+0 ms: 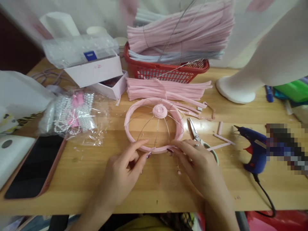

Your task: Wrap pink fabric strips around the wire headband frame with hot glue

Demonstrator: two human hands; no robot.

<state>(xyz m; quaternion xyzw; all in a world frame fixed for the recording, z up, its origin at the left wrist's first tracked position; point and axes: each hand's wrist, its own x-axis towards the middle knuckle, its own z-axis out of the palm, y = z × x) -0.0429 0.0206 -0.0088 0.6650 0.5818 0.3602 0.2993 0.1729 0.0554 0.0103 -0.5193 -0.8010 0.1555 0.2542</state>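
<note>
A pink wrapped ring frame [131, 112] lies on the wooden table, with thin wire spokes running to a pink rosette [159, 110] near its far rim. My left hand [125, 170] pinches the ring's near rim between thumb and forefinger. My right hand [194, 163] presses its fingertips on the same near rim a little to the right. Scissors [195, 133] lie just right of the ring, partly under my right hand.
Pink pipe-cleaner bundles [168, 89] lie behind the ring; more fill a red basket [166, 72]. A blue glue gun [255, 150] rests at right, a phone [36, 166] at left, with bagged pearl beads [72, 115], white boxes [96, 69] and a white mannequin base [237, 89].
</note>
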